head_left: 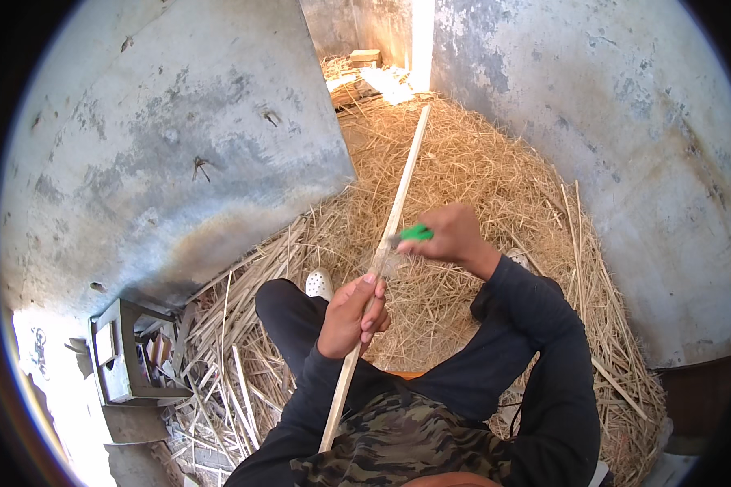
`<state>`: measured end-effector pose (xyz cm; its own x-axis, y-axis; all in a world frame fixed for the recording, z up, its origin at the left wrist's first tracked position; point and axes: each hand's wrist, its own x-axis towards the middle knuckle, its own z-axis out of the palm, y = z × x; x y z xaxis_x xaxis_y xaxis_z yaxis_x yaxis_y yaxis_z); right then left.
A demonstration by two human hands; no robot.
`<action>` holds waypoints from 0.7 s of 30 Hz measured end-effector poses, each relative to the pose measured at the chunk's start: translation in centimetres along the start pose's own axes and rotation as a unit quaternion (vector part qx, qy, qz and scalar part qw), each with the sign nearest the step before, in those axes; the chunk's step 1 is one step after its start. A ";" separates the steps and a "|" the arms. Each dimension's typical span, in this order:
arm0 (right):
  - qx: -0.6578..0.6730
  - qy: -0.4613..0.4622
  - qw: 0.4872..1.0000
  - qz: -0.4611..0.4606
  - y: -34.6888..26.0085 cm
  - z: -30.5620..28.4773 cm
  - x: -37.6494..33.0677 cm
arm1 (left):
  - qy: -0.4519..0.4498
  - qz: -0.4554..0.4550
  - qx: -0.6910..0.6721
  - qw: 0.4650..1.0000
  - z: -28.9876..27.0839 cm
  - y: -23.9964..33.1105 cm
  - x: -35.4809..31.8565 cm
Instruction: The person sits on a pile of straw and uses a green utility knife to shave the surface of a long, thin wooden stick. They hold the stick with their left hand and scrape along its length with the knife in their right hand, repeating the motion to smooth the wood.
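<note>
A long pale wooden strip [402, 191] runs from my lap up toward the far corner. My left hand [352, 315] is closed around its lower part. Above it, my right hand [451, 237] grips a green-handled tool [415, 234] whose tip rests against the strip's side. Both forearms wear dark long sleeves. My dark-trousered knee and a white shoe [320, 283] show just left of the strip.
A thick pile of straw and thin shavings [495, 187] covers the floor between two grey concrete walls [179, 138]. A grey open metal box [126, 357] with small items stands at the lower left. A small wooden block [365, 57] lies at the far corner.
</note>
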<state>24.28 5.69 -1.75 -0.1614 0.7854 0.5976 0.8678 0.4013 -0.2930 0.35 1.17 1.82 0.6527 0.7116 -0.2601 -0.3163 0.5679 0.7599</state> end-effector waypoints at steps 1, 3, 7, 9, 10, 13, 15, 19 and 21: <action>-0.021 -0.002 1.000 0.022 1.0 0.0 0.3 | -0.006 -0.001 0.003 1.000 0.0 -0.1 -0.1; -0.038 -0.039 0.996 0.068 1.9 -0.1 0.6 | -0.019 -0.002 0.010 1.000 -0.1 -0.1 -0.1; -0.020 -0.033 0.999 -0.014 -0.5 0.4 0.3 | -0.018 0.005 0.018 1.000 -0.9 -0.3 0.3; -0.010 -0.035 0.999 -0.031 -1.2 0.9 0.0 | -0.003 -0.008 -0.008 1.000 -1.1 -0.4 -0.1; 0.029 -0.029 0.999 0.002 -0.4 1.0 0.4 | -0.008 -0.011 -0.009 1.000 -1.1 -0.3 -0.1; -0.022 0.012 1.000 -0.005 1.0 0.4 1.7 | -0.019 -0.016 -0.016 1.000 -0.7 -0.2 -0.2; -0.066 0.026 0.997 0.024 2.7 1.0 1.8 | -0.022 -0.017 -0.015 1.000 -0.6 0.0 0.2; -0.117 0.062 0.980 0.151 10.7 -0.7 3.7 | -0.046 -0.053 0.000 0.998 -0.7 -1.6 -1.6; -0.109 0.013 0.982 0.154 9.6 -0.3 3.2 | -0.049 -0.053 -0.001 0.997 -0.4 -1.7 -1.5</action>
<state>32.23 11.89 -2.46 0.1348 0.8403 0.5251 0.9539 0.0334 -0.2982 -0.40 -0.70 0.71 0.7461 0.6041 -0.2799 -0.2438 0.6391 0.7295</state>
